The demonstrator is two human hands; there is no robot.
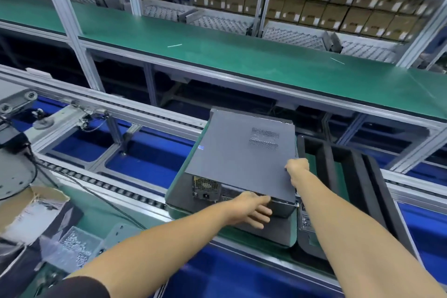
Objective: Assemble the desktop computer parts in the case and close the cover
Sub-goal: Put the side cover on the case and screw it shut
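Note:
A dark grey desktop computer case (238, 152) lies on its side on a green pallet (179, 210) on the conveyor, with its cover panel on top and two vent grilles near the far right. The rear with the power socket faces me. My left hand (251, 209) has straight fingers resting against the rear face just under the cover's near edge. My right hand (297, 170) grips the cover's right edge, fingers curled over it.
A black foam tray (358, 191) sits right of the case. Roller rails (116, 186) run along the conveyor over blue bins. A box of screws (75, 247) and a torn carton (31, 213) lie at lower left. A green belt (217, 55) and shelves of cartons stand behind.

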